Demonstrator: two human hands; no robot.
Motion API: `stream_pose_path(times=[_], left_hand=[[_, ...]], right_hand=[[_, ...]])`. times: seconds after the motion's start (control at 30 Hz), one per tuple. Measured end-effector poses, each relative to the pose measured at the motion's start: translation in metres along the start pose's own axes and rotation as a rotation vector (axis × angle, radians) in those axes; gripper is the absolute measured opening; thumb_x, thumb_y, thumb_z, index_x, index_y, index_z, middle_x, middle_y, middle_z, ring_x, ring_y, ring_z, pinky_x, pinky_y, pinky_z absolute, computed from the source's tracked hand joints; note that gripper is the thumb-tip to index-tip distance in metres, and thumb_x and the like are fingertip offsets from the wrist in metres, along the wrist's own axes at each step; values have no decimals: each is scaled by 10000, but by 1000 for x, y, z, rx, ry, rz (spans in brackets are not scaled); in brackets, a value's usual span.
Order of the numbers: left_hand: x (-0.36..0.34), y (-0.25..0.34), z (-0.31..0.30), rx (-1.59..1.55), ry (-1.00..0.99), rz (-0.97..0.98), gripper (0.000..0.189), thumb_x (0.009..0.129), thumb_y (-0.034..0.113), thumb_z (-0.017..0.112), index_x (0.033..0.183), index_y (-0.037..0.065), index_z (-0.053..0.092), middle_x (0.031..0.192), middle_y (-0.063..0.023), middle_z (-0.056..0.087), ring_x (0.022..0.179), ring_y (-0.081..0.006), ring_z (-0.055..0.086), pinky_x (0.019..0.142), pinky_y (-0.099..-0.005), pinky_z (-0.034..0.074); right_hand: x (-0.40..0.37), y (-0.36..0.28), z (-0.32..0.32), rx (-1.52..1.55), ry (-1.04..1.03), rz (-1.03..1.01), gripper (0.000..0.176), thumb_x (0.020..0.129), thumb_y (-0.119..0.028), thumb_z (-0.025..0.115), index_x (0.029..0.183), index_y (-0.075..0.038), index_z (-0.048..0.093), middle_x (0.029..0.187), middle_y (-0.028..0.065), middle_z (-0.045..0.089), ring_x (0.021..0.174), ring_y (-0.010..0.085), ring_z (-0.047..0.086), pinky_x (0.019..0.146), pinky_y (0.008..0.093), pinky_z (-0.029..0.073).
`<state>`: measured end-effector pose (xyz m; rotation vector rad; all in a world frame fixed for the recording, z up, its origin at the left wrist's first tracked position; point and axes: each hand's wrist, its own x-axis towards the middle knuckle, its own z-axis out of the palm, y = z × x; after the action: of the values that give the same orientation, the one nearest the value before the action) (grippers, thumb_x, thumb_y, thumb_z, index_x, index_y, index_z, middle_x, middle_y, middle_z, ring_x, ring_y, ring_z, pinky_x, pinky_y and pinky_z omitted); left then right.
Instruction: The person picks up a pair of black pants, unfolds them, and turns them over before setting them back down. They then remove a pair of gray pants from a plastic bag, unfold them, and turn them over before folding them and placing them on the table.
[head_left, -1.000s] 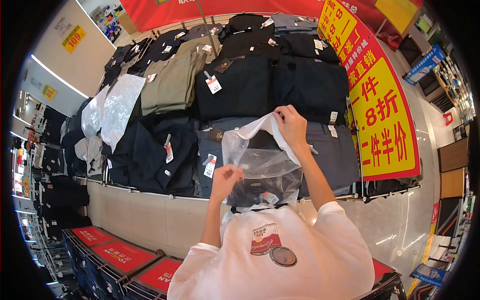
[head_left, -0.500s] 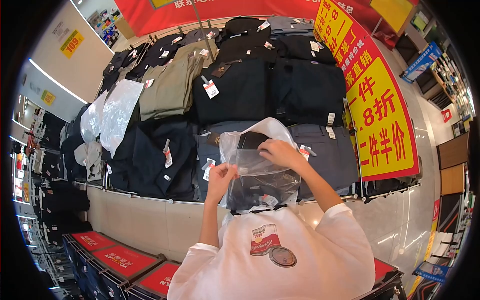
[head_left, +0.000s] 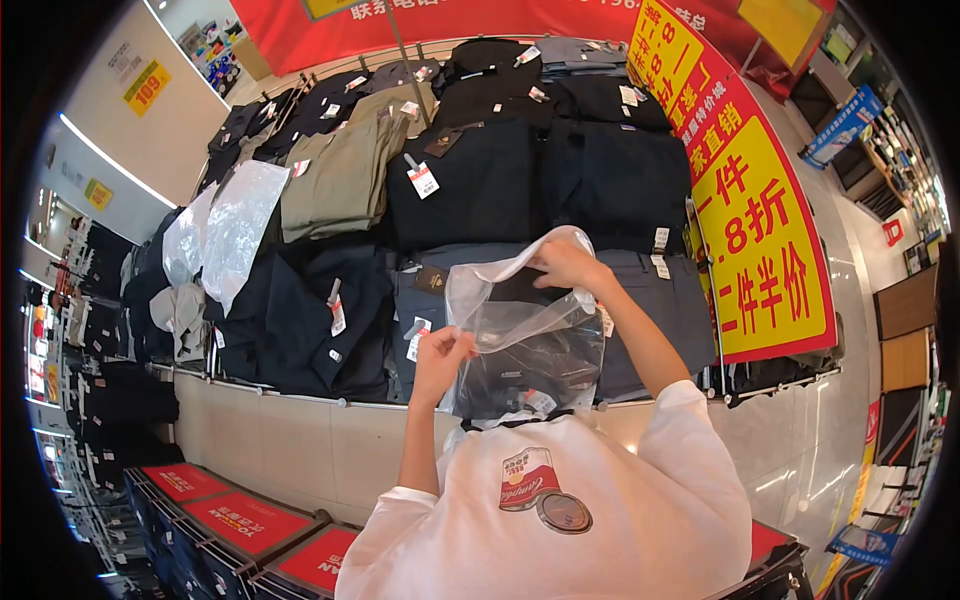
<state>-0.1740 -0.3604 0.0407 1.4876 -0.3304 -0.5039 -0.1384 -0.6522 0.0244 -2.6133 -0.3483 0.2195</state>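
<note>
A clear plastic bag (head_left: 530, 350) stands in front of my chest, with a dark folded garment (head_left: 510, 385) and a white tag (head_left: 538, 402) visible through its lower part. My left hand (head_left: 445, 362) pinches the bag's left edge between thumb and fingers. At the upper right of the bag, my right hand (head_left: 568, 262) is closed on its whitish rim. Dark grey folded trousers (head_left: 640, 320) with tags lie behind and beside the bag.
Rows of folded trousers (head_left: 465, 185) cover the display rack. Two empty plastic bags (head_left: 240, 230) lie at its left. A yellow and red sale sign (head_left: 765, 240) stands along the right side. Red-topped bins (head_left: 250, 518) are at lower left.
My right hand has moved up and slightly right with the bag's rim, and the bag's mouth is pulled wider. My left hand has stayed nearly in place.
</note>
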Motion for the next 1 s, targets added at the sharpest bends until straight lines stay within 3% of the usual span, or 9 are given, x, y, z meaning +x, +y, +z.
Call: stream_pose_path(times=[0.03, 0.1, 0.27, 0.5, 0.6, 0.7, 0.8, 0.87, 1.0], left_hand=[[0, 0, 0, 2, -2, 1, 190, 867, 107, 574, 716, -8, 577, 668, -14, 591, 620, -73, 554, 609, -217, 443], [-1, 0, -2, -16, -11, 4, 195, 869, 108, 572, 711, -7, 573, 662, -16, 588, 614, -75, 553, 604, -218, 437], [-2, -2, -5, 22, -7, -9, 200, 874, 109, 568, 707, -1, 570, 653, -13, 581, 618, -76, 550, 604, -220, 435], [-3, -8, -7, -39, -10, -15, 208, 882, 130, 570, 718, 3, 573, 659, -6, 573, 617, -74, 540, 606, -220, 434], [-3, -9, -8, -24, -24, -8, 202, 884, 137, 572, 731, 4, 577, 670, -6, 576, 627, -73, 540, 611, -219, 434], [-2, -12, -10, -9, -33, -11, 195, 885, 141, 572, 747, 4, 584, 682, -6, 580, 638, -73, 542, 615, -217, 434], [-2, -15, -12, -12, -35, -8, 205, 884, 147, 574, 761, -12, 612, 685, -24, 593, 642, -86, 558, 645, -245, 468], [-2, -17, -13, -8, -32, -9, 206, 886, 147, 572, 759, -10, 614, 680, -22, 590, 638, -86, 557, 647, -246, 469], [-4, -22, -16, -4, -41, -40, 174, 882, 147, 578, 809, -7, 613, 712, -16, 590, 680, -90, 563, 671, -246, 470]], right_hand=[[6, -3, 3, 1, 3, 1, 402, 610, -133, 744, 979, -15, 641, 913, 159, 641, 896, 296, 604, 790, 350, 478], [16, -7, 7, 330, -22, 81, 411, 635, -194, 757, 981, -11, 631, 908, 166, 640, 889, 276, 610, 779, 349, 470], [35, 22, 51, 146, -128, 31, 670, 571, -345, 797, 1071, 39, 569, 1049, 193, 614, 979, 318, 581, 857, 339, 444], [24, 13, 52, 257, -252, 46, 751, 513, -374, 813, 1095, 34, 570, 1068, 213, 599, 1003, 325, 571, 888, 345, 430], [27, 17, 68, 49, -337, 207, 766, 509, -387, 810, 1104, 30, 568, 1086, 221, 587, 1032, 332, 554, 905, 349, 422], [31, 32, 89, -55, -181, 24, 758, 524, -393, 802, 1111, 27, 569, 1118, 229, 570, 1067, 335, 534, 914, 356, 418], [23, 24, 80, 37, -213, 48, 755, 541, -370, 788, 1141, 22, 549, 1118, 225, 570, 1066, 332, 535, 911, 360, 422], [12, 9, 69, 265, -208, 110, 751, 562, -339, 773, 1172, 19, 520, 1116, 220, 573, 1059, 330, 539, 906, 365, 425], [12, 10, 79, 210, -267, 134, 725, 590, -288, 756, 1192, 18, 492, 1125, 217, 572, 1056, 328, 541, 905, 363, 426]])
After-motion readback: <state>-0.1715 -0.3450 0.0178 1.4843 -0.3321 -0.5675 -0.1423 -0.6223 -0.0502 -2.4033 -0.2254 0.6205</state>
